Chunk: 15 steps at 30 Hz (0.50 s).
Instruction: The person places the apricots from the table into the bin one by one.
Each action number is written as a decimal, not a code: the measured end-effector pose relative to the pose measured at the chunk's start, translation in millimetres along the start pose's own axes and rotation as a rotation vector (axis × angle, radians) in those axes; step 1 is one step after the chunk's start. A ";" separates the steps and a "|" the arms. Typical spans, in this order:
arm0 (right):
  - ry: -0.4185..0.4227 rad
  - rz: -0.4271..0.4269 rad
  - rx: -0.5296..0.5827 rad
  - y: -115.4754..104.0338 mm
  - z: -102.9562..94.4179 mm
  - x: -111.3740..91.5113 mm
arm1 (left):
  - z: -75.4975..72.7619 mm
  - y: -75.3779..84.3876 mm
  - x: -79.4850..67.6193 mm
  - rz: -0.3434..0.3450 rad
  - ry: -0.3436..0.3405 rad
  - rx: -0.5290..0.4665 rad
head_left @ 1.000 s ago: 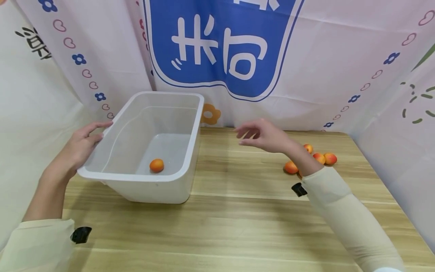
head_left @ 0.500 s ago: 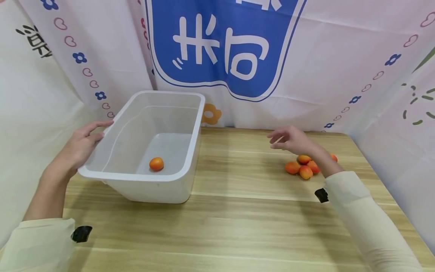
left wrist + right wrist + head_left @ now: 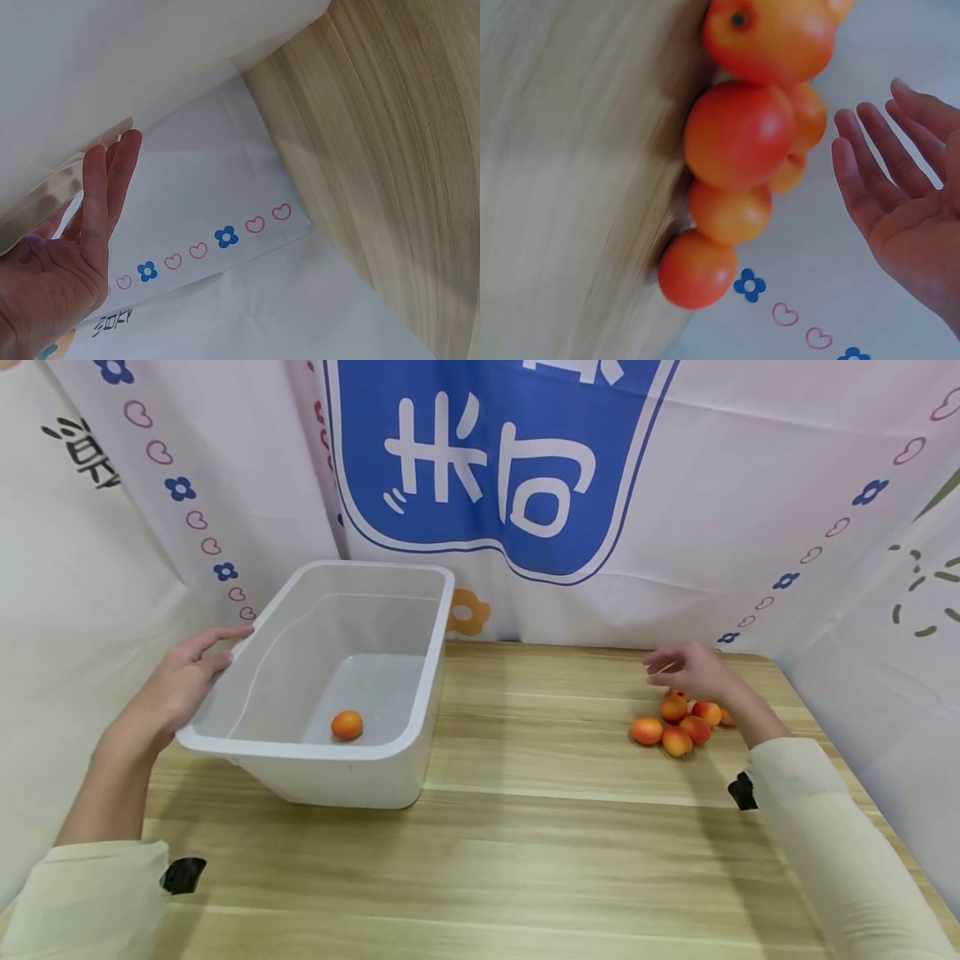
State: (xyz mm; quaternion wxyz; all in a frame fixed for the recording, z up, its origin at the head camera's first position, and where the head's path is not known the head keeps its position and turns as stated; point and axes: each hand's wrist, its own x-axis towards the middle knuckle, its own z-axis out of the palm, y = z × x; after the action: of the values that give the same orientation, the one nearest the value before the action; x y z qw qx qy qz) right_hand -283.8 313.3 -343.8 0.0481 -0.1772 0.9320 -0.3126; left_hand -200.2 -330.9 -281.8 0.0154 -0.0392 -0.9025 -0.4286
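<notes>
A white plastic bin (image 3: 386,750) stands at the left of the table, with one orange fruit (image 3: 347,725) on its floor. My left hand (image 3: 180,681) holds the bin's left rim; in the left wrist view its fingers (image 3: 96,195) lie along the outer side under the lip, and the thumb is mostly hidden. Over at the right, my right hand (image 3: 697,670) hovers just above and behind a cluster of small orange-red fruits (image 3: 696,730) that look like apricots. Its loosely bent fingers (image 3: 885,154) are apart from the fruits (image 3: 739,135) and hold nothing.
The wooden table (image 3: 525,860) spans the space between bin and fruit cluster. A printed cloth (image 3: 675,527) hangs right behind the table's back edge, and further white cloth (image 3: 862,635) closes off the sides.
My right hand has moved rightward from mid-table to above the fruit cluster, uncovering more fruits. The left hand stays on the bin's rim, and the fruit inside has not moved.
</notes>
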 end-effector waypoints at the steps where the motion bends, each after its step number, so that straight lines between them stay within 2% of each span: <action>1: 0.004 0.013 -0.006 2.3 -1.0 -0.1 | 0.0 -0.2 -0.1 0.000 -0.001 0.004; 15: 0.015 0.166 -0.059 25.7 -14.1 0.8 | -0.4 -1.1 0.4 0.000 0.004 0.011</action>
State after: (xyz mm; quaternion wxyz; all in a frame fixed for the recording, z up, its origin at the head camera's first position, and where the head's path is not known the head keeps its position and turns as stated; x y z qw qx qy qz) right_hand -295.1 340.1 -348.0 0.0616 -0.0984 0.9526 -0.2811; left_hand -200.7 -331.8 -282.4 0.0176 -0.0381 -0.9047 -0.4239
